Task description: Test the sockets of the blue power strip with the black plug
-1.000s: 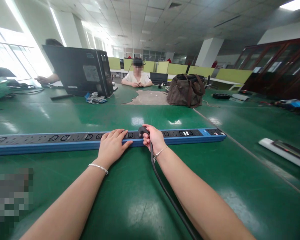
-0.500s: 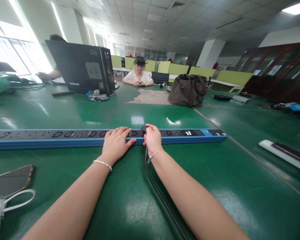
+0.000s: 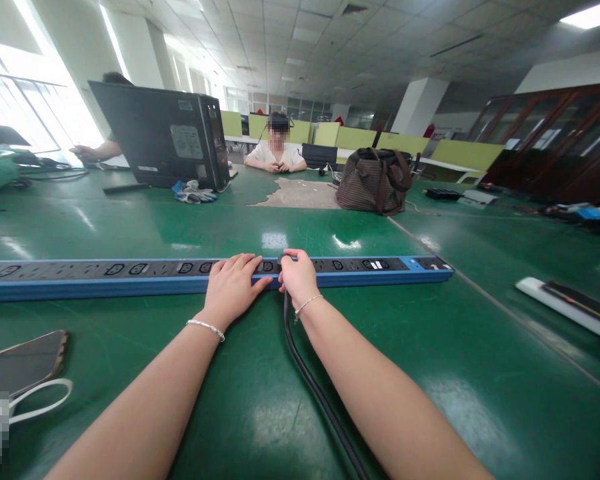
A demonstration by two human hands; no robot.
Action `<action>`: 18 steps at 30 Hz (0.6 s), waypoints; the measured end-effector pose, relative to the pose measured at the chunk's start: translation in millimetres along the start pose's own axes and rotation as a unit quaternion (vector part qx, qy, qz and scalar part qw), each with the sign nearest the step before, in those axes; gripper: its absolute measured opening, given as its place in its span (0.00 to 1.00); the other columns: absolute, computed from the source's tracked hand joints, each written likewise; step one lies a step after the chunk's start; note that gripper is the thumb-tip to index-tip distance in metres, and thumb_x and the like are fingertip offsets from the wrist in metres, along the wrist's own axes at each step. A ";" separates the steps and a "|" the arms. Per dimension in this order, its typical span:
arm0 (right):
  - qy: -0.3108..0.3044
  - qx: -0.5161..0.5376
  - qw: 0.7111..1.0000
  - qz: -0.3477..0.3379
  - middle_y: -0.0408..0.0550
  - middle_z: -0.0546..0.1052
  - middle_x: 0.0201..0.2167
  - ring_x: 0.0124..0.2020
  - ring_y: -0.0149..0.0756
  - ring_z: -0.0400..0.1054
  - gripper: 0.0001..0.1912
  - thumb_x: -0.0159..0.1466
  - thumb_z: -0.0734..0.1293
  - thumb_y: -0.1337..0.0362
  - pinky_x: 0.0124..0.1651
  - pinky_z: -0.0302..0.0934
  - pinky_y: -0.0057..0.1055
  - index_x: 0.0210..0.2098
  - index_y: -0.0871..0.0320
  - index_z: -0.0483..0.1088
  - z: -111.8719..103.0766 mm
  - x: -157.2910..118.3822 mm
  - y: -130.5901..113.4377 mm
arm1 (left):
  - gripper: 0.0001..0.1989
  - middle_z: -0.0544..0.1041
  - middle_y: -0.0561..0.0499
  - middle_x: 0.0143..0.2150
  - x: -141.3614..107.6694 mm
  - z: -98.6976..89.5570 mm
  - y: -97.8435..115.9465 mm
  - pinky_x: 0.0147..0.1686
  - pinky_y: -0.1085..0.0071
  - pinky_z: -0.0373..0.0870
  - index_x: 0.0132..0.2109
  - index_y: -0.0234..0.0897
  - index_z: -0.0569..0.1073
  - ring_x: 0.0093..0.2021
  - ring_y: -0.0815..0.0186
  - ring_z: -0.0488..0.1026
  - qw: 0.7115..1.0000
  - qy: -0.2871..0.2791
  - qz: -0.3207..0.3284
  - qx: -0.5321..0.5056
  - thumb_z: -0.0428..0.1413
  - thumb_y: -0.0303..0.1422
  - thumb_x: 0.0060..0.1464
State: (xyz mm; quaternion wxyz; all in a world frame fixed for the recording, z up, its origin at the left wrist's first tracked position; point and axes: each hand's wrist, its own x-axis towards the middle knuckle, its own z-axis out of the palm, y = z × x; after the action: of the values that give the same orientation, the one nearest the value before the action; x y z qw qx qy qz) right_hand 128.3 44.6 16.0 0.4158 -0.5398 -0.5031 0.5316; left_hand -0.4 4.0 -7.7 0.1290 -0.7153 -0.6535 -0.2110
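- Your right hand (image 3: 299, 275) pinches the plug (image 3: 281, 259) at the strip (image 3: 380, 277); whether it's seated, you're hiding that.
- Your left hand (image 3: 234, 283) lies flat across the strip, fingers slightly spread, thumb out, probably steadying it.
- The cable (image 3: 307, 373) drops towards you, seemingly leaving the sockets unobstructed.
- Under it all, glossy green table (image 3: 230, 400), strip running crosswise; phone (image 3: 27, 357) at left.
- Farther out: gloves (image 3: 195, 193), computer (image 3: 155, 133), bag (image 3: 373, 180), a seated person (image 3: 275, 159); windows (image 3: 17, 100) glare left.

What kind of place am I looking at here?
Probably an open-plan office, with this part perhaps serving as a workshop. Yellow-green partitions divide the background, while a long blue socket strip lies across a big green table.
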 end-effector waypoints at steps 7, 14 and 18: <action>-0.026 -0.077 0.997 -0.019 0.36 0.66 0.09 0.10 0.31 0.60 0.13 0.60 0.60 0.65 0.13 0.57 0.24 0.45 0.57 0.62 -12.8 3.9 -10.6 | 0.25 0.69 0.46 0.57 -0.4 -0.5 -0.6 0.54 0.55 0.56 0.56 0.41 0.67 0.58 0.56 0.63 1.000 -0.002 0.008 -0.002 0.44 0.48 0.57; -0.080 0.001 0.994 0.072 0.36 0.68 0.11 0.09 0.29 0.60 0.13 0.62 0.57 0.68 0.14 0.58 0.23 0.47 0.57 0.58 -19.6 -1.3 -26.1 | 0.25 0.67 0.43 0.59 -4.9 2.2 1.1 0.57 0.54 0.53 0.58 0.40 0.64 0.59 0.55 0.61 1.000 0.010 0.013 0.005 0.45 0.46 0.57; -0.082 0.052 0.991 0.091 0.36 0.68 0.12 0.09 0.28 0.61 0.12 0.63 0.56 0.69 0.15 0.59 0.22 0.46 0.56 0.58 -20.9 1.0 -23.5 | 0.27 0.66 0.42 0.60 -6.6 0.9 12.6 0.58 0.57 0.53 0.60 0.36 0.59 0.60 0.56 0.60 0.999 0.022 0.031 -0.011 0.45 0.44 0.57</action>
State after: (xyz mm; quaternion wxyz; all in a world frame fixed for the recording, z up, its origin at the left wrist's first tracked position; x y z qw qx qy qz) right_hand 146.6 50.9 40.9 0.3506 -0.5157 -0.4558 0.6351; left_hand 11.8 -2.8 -10.4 0.1414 -0.7322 -0.6254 -0.2297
